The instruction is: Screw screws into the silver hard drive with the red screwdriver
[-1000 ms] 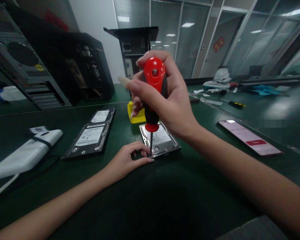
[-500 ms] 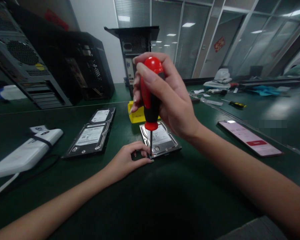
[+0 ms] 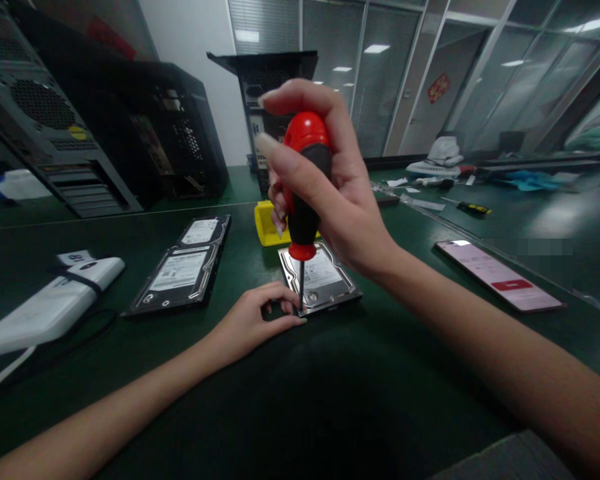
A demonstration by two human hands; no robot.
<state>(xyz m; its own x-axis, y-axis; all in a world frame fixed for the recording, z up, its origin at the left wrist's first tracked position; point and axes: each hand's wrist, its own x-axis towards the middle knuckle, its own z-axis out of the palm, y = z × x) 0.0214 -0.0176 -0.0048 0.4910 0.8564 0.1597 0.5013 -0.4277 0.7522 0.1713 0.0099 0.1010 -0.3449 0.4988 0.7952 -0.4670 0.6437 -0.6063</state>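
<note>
My right hand (image 3: 347, 193) is wrapped round the red and black handle of a screwdriver (image 3: 304, 223), which stands upright. Its index finger and thumb sit apart at the top of the handle. The screwdriver's tip meets the near left corner of a hard drive (image 3: 325, 277) lying flat, label up. My left hand (image 3: 263, 310) rests on the bench with thumb and forefinger closed on that same corner, beside the shaft. Whatever lies under the tip is too small to make out.
Two hard drives (image 3: 180, 270) lie to the left, near a white power strip (image 3: 65, 303). A yellow plastic piece (image 3: 270, 230) sits behind the drive. A phone (image 3: 500, 273) and another screwdriver (image 3: 473, 208) lie right. Computer cases (image 3: 180, 133) stand at the back.
The fingers of my right hand have loosened and shifted on the handle, with index finger and thumb now further apart. The screwdriver, drive and left hand stay where they were.
</note>
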